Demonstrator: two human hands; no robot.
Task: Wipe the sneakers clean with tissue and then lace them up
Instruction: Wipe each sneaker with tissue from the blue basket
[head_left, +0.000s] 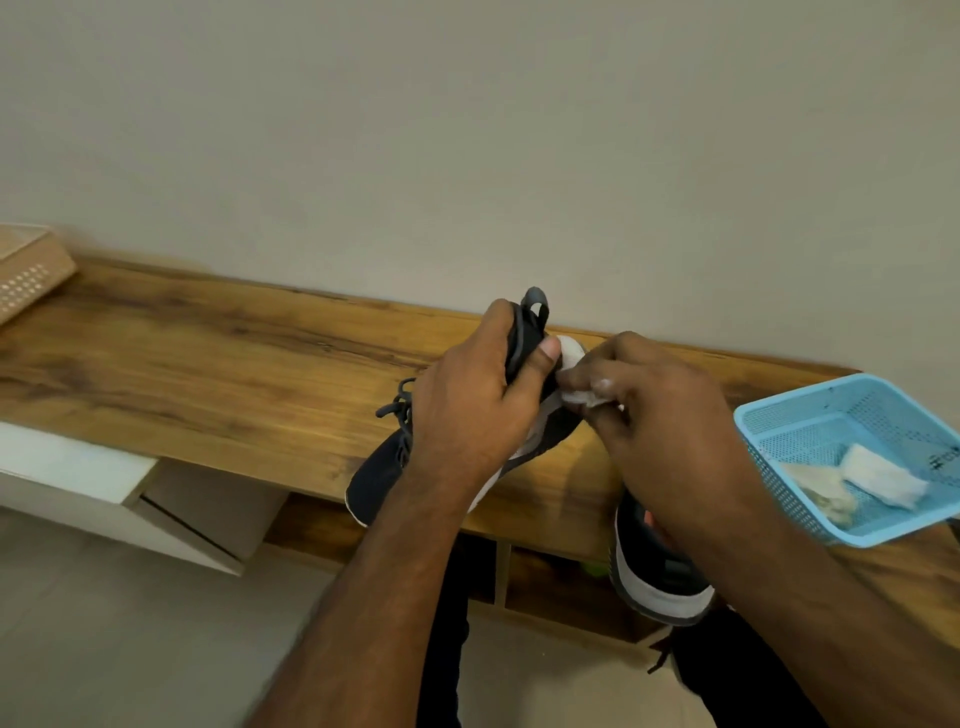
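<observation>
A dark navy sneaker with a white sole and grey laces is held tilted over the wooden shelf. My left hand grips it around the heel collar, thumb on the heel. My right hand pinches a crumpled white tissue against the white sole edge near the heel. A second dark sneaker with a white sole lies at the shelf's front edge under my right forearm, partly hidden.
A light blue perforated basket at the right holds used tissues. A tan woven basket sits at the far left. A white cabinet stands lower left. The wall runs close behind the shelf.
</observation>
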